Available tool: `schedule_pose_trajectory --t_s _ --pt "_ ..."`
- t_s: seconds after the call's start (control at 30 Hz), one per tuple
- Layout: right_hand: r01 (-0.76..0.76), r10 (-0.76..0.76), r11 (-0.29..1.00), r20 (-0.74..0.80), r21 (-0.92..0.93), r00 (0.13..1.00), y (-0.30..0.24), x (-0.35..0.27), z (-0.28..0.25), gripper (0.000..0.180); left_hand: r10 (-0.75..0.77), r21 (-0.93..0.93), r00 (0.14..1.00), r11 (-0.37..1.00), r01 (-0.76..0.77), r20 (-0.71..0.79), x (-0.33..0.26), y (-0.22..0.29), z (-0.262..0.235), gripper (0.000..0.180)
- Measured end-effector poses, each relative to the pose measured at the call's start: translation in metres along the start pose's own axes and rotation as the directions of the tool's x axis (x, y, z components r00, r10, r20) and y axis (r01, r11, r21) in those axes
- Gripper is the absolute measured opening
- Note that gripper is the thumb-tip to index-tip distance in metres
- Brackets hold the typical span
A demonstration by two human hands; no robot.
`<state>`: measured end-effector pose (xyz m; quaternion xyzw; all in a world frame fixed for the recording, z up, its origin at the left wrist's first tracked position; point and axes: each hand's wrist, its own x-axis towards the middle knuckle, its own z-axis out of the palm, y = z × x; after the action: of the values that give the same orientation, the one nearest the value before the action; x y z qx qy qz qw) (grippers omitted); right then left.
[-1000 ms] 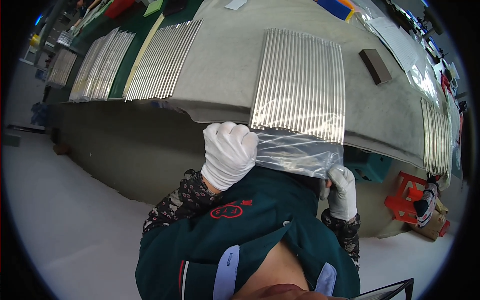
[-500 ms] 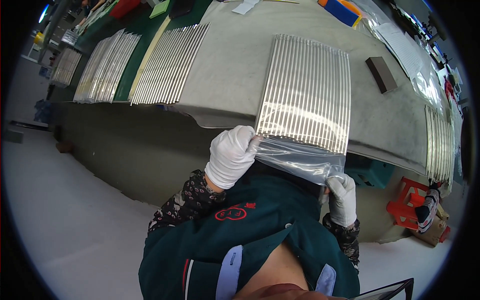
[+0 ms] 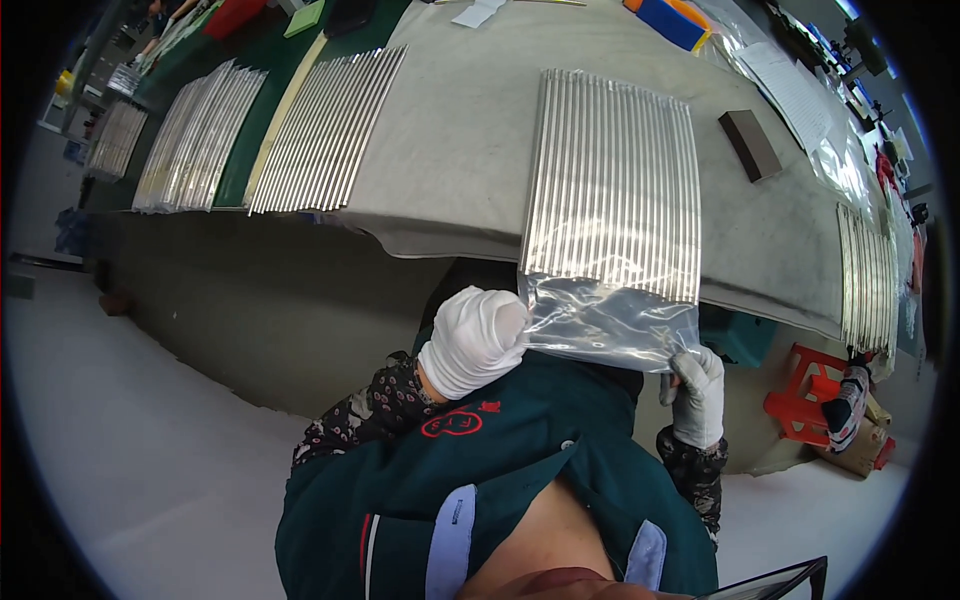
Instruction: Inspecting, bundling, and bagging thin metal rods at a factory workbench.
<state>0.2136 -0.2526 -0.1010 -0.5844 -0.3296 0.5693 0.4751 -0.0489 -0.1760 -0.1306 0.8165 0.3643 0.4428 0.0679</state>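
A clear plastic bag (image 3: 610, 322) holds a flat row of slim silvery metal rods (image 3: 612, 180) lying on the grey cloth-covered table. The bag's loose, unfilled end hangs past the table's near edge toward my body. My left hand (image 3: 475, 340), in a white glove, is closed on the left corner of that loose end. At its right corner, my right hand (image 3: 694, 395), gloved as well, pinches the plastic between thumb and fingers. The film between both hands is spread wide and wrinkled.
Left on the table lie a row of bare rods (image 3: 325, 130) and bagged rods (image 3: 200, 140). A dark brown block (image 3: 750, 145) sits right of the bag, a blue-and-orange object (image 3: 672, 22) behind. More rods (image 3: 866, 280) lie far right, above a red stool (image 3: 800, 395).
My left hand has slid down along the bag's edge toward me, to its corner. The loose end is now drawn out longer and flatter; my right hand has shifted slightly right.
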Motion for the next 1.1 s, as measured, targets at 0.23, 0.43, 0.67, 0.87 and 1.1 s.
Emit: schedule_pose_trajectory --t_s 0.23,0.43,0.67,0.87,1.1 --pt "-0.039 0.035 0.999 0.108 0.033 0.994 -0.001 0.004 -0.014 0.025 -0.391 -0.62 0.743 0.41 0.669 0.543 -0.005 -0.017 -0.018 0.042" --pt "0.011 -0.012 0.997 0.008 0.077 1.0 -0.014 0.023 0.006 0.036 -0.485 -0.574 0.509 0.019 0.819 0.711 0.022 -0.003 0.004 0.049" --pt "-0.04 0.059 0.987 -0.121 0.156 0.991 -0.006 0.042 0.019 0.027 -0.602 -0.532 0.351 -0.148 0.834 0.717 0.028 0.0 0.017 0.046" --pt "0.043 -0.018 0.988 -0.164 0.147 0.986 -0.02 0.052 0.016 0.027 -0.558 -0.485 0.38 -0.047 0.873 0.737 0.043 -0.017 0.02 0.04" --pt "-0.09 0.298 0.792 0.253 -0.603 0.92 -0.039 0.024 -0.045 0.023 -0.327 -0.145 0.2 0.185 0.972 0.924 0.02 -0.035 -0.034 0.029"
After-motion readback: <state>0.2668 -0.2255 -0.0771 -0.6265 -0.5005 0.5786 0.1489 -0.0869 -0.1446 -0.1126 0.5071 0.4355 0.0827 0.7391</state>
